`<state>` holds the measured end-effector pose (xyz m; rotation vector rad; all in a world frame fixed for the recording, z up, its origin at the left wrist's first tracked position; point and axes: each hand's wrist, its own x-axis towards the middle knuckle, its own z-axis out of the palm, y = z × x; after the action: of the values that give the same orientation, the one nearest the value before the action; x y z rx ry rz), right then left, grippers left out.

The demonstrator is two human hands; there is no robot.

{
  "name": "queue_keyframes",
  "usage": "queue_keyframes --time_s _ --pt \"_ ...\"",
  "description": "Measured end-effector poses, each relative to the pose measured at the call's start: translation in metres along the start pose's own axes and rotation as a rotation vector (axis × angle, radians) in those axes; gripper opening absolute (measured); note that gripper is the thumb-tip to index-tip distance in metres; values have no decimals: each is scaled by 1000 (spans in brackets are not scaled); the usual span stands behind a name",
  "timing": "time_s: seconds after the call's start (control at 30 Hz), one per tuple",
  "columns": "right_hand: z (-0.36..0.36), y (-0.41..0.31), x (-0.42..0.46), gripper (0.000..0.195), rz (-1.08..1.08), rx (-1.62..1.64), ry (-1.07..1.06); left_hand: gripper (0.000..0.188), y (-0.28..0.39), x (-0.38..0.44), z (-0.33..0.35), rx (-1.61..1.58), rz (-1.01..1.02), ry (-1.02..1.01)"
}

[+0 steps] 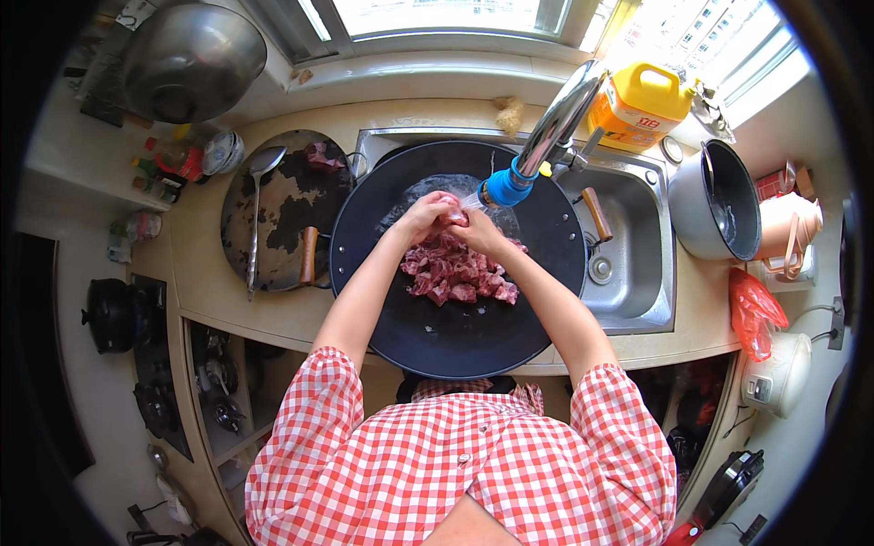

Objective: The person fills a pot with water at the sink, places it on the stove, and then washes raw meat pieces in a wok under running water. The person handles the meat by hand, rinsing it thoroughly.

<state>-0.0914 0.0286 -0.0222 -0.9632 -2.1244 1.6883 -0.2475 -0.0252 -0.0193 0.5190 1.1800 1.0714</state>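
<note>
Under the running faucet, my left hand (428, 213) and my right hand (479, 233) together grip a piece of raw meat (453, 209). Water streams onto it from the faucet's blue nozzle (504, 185). Both hands are above a large black wok (403, 334) with wooden side handles, which rests over the sink. Inside the wok, just below my hands, lies a heap of raw red meat chunks (464, 273). Some water shows in the far part of the wok. My fingers hide part of the piece of meat.
Left of the wok, a round cutting board (235, 205) carries a metal wok spatula (257, 198) and a meat scrap (323, 157). The sink's right basin (635, 273) shows its drain. A yellow detergent jug (638, 106) and a deep grey pot (689, 205) stand at the right.
</note>
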Motion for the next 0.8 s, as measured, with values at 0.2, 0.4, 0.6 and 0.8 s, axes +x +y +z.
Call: queue_keyframes --time_s 0.2,0.4,0.6,0.8 --pt "7 -7 0 22 32 139 182 26 -12 1 11 61 20 234" --pt "9 21 13 28 -146 197 161 28 -21 11 24 -73 65 240" --pt "-10 -32 -14 33 -1 -513 139 22 -38 21 7 720 340 498" --pt "-5 -18 -3 32 94 -268 134 19 -17 18 26 805 401 733"
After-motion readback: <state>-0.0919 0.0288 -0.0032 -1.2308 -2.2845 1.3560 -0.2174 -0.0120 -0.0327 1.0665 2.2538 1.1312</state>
